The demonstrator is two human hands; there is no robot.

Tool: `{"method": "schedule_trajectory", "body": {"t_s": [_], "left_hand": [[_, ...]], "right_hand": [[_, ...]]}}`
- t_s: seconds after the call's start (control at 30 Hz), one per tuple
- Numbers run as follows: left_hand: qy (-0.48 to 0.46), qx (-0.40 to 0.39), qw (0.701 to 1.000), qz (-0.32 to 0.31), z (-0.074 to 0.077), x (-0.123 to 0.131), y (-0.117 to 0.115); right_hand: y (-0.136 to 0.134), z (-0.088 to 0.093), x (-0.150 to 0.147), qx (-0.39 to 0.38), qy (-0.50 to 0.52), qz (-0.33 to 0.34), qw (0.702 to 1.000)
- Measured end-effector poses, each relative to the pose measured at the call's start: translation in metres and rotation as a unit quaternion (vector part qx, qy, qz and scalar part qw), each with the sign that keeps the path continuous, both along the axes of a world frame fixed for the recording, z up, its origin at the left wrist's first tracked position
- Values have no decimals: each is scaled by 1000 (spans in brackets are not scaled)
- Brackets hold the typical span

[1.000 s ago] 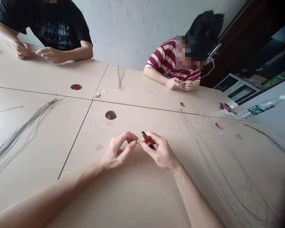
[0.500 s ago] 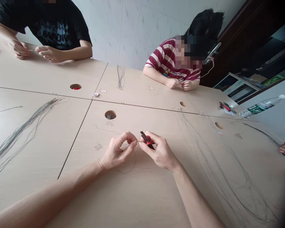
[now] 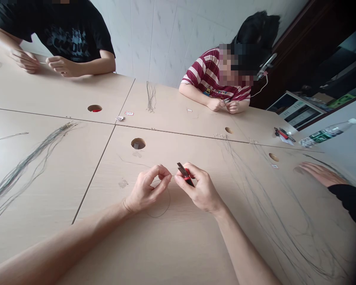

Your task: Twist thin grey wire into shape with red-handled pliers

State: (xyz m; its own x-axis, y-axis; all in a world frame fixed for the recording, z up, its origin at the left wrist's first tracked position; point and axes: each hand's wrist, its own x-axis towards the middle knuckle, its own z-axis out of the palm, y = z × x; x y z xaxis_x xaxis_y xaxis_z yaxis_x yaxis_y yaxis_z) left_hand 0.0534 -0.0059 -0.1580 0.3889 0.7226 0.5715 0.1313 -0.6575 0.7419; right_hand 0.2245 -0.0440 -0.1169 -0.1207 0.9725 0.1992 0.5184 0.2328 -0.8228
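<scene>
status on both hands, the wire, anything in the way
Left hand pinching thin wire. Right hand holding red-handled pliers. Wire loops beside left hand. Co-worker's hand off right, apart from both.

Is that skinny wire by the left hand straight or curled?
Curled: the wire bends round in a wide curve beside the left hand, instead of running in a straight line.

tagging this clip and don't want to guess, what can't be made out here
Head view, pliers: handles mostly hidden by the right hand.
Head view, wire: pinched part covered by the left hand.
Head view, red-edged label: print too small.
Head view, black sleeve: cut off by the right edge.
</scene>
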Motion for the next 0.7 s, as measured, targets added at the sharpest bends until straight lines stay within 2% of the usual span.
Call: {"method": "schedule_trajectory", "body": {"t_s": [0.23,0.37,0.5,0.7], "left_hand": [[-18,22,999,20,-3,2,0],[-35,28,998,34,-3,2,0],[-36,17,998,42,-1,2,-1],[-47,13,998,50,1,4,-2]], "right_hand": [[-3,-3,-7,-8,25,-35,999],[-5,-9,-19,-50,123,-69,989],[-4,-14,-28,-91,243,-96,961],[-2,-15,-31,-125,299,-94,941]]}}
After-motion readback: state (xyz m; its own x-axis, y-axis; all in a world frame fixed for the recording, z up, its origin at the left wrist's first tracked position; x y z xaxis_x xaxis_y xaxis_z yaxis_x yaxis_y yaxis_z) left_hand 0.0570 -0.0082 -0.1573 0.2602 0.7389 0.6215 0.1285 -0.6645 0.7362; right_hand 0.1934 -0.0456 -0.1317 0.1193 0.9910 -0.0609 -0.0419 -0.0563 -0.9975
